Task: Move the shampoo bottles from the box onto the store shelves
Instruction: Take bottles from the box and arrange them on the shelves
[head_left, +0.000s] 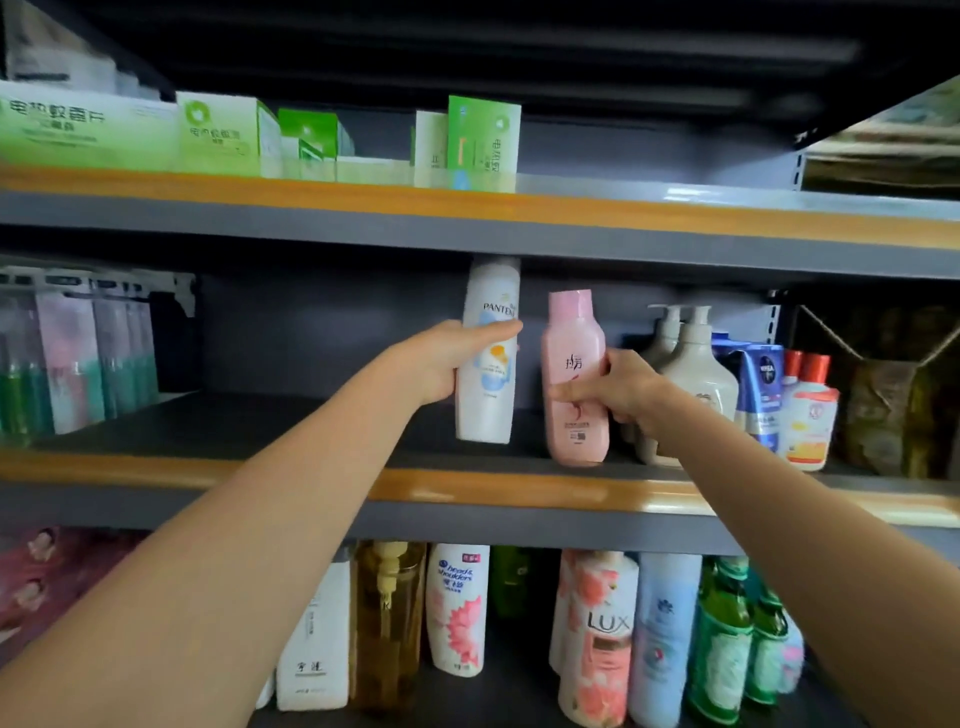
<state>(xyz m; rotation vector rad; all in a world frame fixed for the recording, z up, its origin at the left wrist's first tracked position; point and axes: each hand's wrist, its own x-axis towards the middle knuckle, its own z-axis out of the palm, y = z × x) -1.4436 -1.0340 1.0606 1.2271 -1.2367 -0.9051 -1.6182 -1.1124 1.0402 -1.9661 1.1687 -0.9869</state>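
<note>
Pink bottle (575, 379) between fingers (563, 391) (upright)

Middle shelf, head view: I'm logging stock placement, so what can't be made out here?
- White Pantene bottle: cap hidden behind the upper shelf's edge; left hand covers its side.
- Pink bottle: whether it stands on the middle shelf yet is unclear; right hand grips it.
- Hanging packs: blurred, unreadable.
- The box: out of frame.
</note>
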